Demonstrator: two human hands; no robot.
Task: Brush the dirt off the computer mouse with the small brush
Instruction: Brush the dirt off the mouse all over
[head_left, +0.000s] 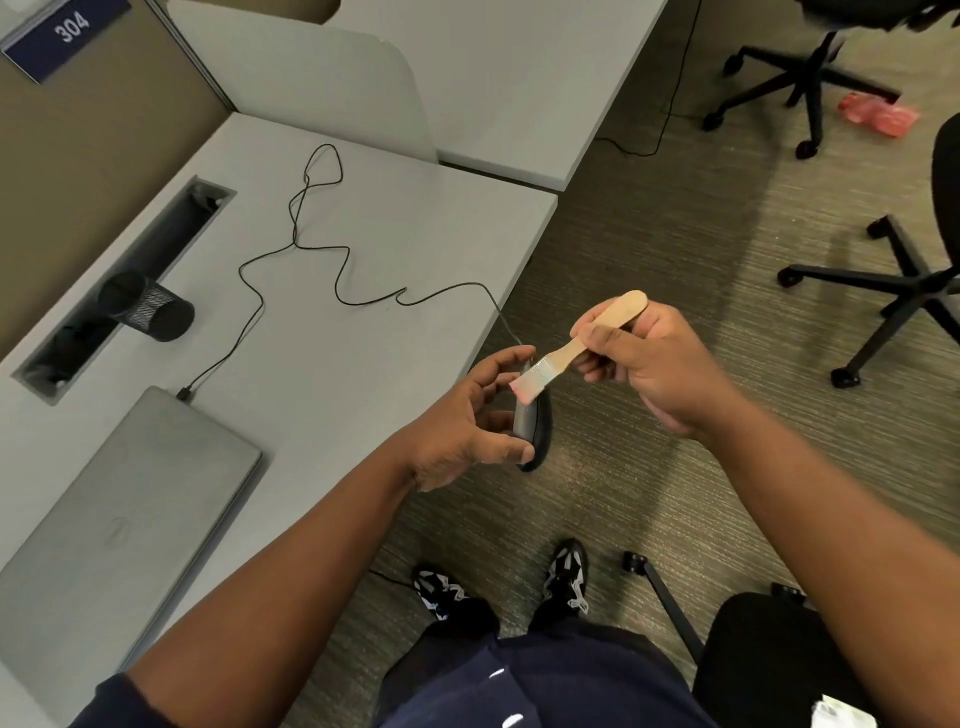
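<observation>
A black and grey computer mouse (532, 423) is held on edge in the air just past the desk's front edge, gripped by my left hand (467, 421) with thumb at its near end and fingers at its far end. Its thin black cable (317, 244) snakes back over the desk. My right hand (644, 358) pinches the wooden handle of a small brush (569, 345). The brush's pale pink bristles touch the mouse's upper side.
A closed grey laptop (119, 499) lies on the grey desk (363, 218) at the left, with a black mesh pen cup (148, 306) on its side near a cable slot. Office chairs (904, 275) stand on the carpet at right. My shoes (566, 577) are below.
</observation>
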